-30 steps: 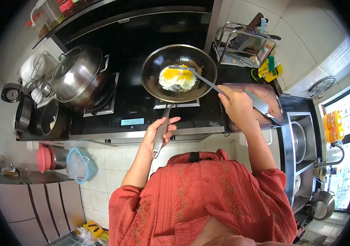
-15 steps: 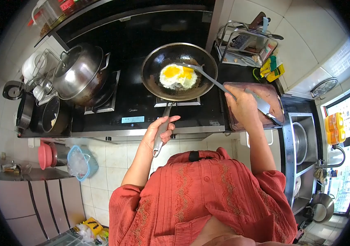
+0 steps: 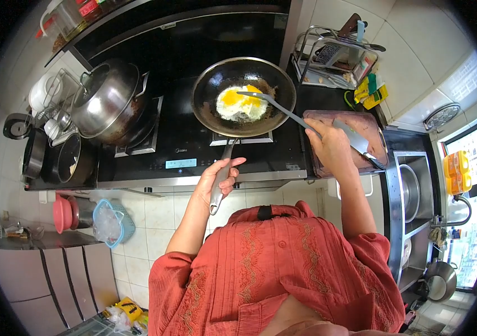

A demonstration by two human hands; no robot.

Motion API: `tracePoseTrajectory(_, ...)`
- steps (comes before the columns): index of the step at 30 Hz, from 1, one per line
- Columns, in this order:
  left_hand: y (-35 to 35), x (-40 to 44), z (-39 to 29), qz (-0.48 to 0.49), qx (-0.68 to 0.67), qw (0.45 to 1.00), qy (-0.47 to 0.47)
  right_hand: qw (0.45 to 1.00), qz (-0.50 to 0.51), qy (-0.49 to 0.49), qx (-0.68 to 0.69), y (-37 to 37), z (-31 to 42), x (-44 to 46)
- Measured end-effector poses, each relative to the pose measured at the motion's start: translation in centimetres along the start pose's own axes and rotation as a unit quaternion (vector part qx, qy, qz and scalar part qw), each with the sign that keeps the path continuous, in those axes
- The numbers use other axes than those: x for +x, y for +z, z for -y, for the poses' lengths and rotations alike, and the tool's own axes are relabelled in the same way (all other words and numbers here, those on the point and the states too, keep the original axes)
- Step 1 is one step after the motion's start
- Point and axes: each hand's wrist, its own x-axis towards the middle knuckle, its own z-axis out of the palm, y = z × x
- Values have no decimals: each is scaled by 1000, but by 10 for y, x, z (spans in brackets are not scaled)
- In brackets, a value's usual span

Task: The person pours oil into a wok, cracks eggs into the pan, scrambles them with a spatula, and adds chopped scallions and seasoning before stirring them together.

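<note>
My left hand (image 3: 219, 178) is closed around the grey handle of a dark wok (image 3: 224, 74) on the right-hand burner. Fried eggs (image 3: 238, 112) with yellow yolks and white edges lie in the middle of the wok. In my right hand (image 3: 330, 148) is the handle of a long grey spatula (image 3: 286, 111), reaching in over the wok's right rim. Its tip rests over the yolks; whether it presses on the eggs or hovers I cannot tell.
A lidded steel pot (image 3: 104, 95) stands on the left burner. Right of the stove lies a cutting board (image 3: 319, 162) carrying a cleaver (image 3: 353, 139). Behind it is a knife rack (image 3: 328, 78). Small dark pots (image 3: 76, 159) sit at the far left.
The spatula's tip has moved left across the yolks, and my right hand has shifted very slightly. My left hand and the wok look nearly unmoved.
</note>
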Motion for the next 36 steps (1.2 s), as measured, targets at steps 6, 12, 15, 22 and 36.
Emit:
tracePoseTrajectory(6, 1, 0, 0, 0, 10, 1000, 5, 1000, 3, -6, 3, 3, -1, 0)
tracePoseTrajectory(12, 5, -3, 0, -22, 37, 999, 13, 997, 34, -68, -21, -21, -7, 9)
tracePoseTrajectory(15, 1, -2, 0, -25, 49, 998, 14, 992, 71, -62, -81, -47, 6, 12)
tracePoseTrajectory(22, -2, 1, 0, -2, 37, 999, 4, 978, 117, -78, -153, -25, 19, 21)
tracePoseTrajectory(36, 1, 0, 3, -19, 38, 999, 17, 986, 91, -71, -122, -19, 8, 17)
